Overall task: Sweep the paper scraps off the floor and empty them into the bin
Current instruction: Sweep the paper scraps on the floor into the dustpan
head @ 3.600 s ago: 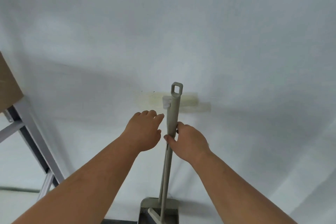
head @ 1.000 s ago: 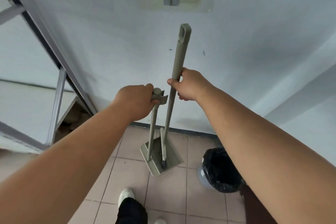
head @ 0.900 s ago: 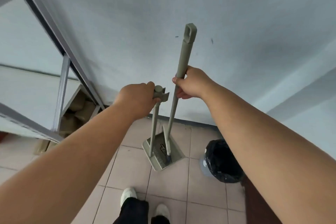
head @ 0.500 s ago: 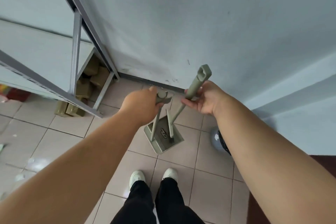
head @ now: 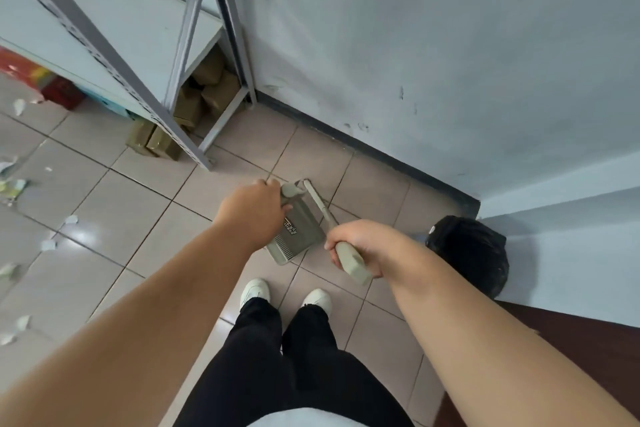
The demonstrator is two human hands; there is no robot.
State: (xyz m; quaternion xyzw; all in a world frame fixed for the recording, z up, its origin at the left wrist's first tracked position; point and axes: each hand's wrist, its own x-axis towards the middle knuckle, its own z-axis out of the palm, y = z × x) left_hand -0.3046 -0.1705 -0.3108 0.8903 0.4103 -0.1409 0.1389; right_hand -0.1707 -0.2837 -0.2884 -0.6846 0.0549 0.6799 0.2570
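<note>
Head view: the left hand [head: 254, 210] curls round the dustpan handle [head: 290, 189], the dustpan [head: 298, 236] hanging just above the tiles at centre. The right hand [head: 360, 246] grips the broom handle [head: 349, 262] at four o'clock of the pan. The black-lined bin [head: 471, 253] stands at three o'clock; paper scraps [head: 48, 244] lie scattered at nine o'clock.

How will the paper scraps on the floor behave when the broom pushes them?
The paper scraps look small, thin and torn, so they are probably very light and may flutter or scatter under a fast stroke. The tiled floor looks smooth and glossy, so they should slide easily, though flat pieces might slip under the bristles.
</note>
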